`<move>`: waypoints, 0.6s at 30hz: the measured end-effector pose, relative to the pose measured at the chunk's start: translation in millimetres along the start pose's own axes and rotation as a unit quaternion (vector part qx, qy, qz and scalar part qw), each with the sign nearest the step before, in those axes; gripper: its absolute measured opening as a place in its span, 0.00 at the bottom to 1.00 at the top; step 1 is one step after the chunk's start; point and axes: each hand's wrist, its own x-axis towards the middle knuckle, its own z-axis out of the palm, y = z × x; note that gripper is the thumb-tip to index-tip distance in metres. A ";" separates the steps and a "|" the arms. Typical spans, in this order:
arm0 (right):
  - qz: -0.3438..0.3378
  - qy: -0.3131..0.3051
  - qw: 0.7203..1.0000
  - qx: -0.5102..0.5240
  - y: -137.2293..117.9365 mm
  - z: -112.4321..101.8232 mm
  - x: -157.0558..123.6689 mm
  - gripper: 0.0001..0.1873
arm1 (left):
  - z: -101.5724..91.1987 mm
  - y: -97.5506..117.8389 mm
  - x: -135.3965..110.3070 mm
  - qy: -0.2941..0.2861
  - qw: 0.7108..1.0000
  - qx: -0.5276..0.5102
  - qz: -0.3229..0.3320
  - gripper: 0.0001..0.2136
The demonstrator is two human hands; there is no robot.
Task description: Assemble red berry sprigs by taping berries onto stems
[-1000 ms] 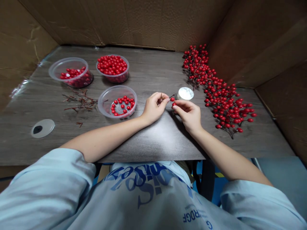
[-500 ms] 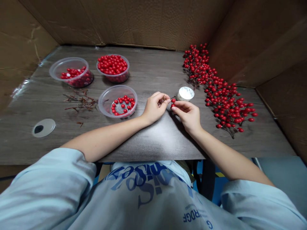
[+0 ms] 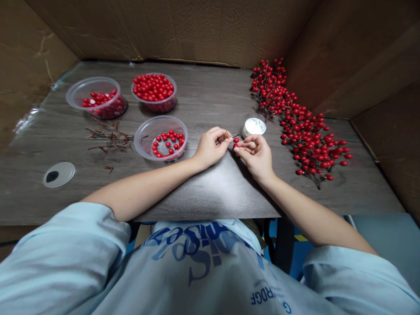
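Note:
My left hand (image 3: 212, 146) is closed, pinching a thin brown twig (image 3: 225, 137) between thumb and fingertips. Two red berries (image 3: 236, 140) show at the gap between my hands, one just above the other. My right hand (image 3: 257, 156) has its thumb and fingers closed at the lower berry, partly covering it. How the berries join the twig is too small to make out. Just beyond my right fingers stands a small round tin (image 3: 254, 127) with white stuff inside.
Left of my hands, a clear tub (image 3: 140, 151) holds loose red berries, with two fuller tubs (image 3: 74, 97) (image 3: 172, 106) behind. Bare twigs (image 3: 113, 139) and a round clear disc (image 3: 67, 175) lie at left. Berry-laden sprigs (image 3: 295, 127) line the right. Cardboard walls (image 3: 197, 33) enclose the table.
My right hand has shifted very slightly left, and its fingers have changed their bend at the berries. My left hand still grips the twig in nearly the same place.

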 end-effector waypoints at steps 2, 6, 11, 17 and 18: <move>-0.002 0.000 1.000 0.002 -0.5 0.5 -0.5 0.21 | 0.2 0.3 -0.6 0.002 1.000 0.000 0.001 0.04; -0.005 -0.007 1.000 0.000 -0.7 0.8 -0.8 0.20 | 0.1 1.3 -1.5 0.002 1.000 0.011 0.005 0.04; -0.009 -0.006 1.000 -0.021 0.0 0.3 -0.3 0.19 | -0.4 2.8 -2.3 -0.003 0.999 0.029 0.013 0.04; -0.016 -0.019 0.999 -0.037 1.0 -0.2 -0.8 0.17 | 0.4 2.0 -1.6 -0.014 1.000 0.019 0.002 0.03; -0.017 -0.020 0.999 -0.037 1.1 -0.2 -1.0 0.17 | 0.5 1.9 -1.4 -0.014 1.000 0.018 0.001 0.03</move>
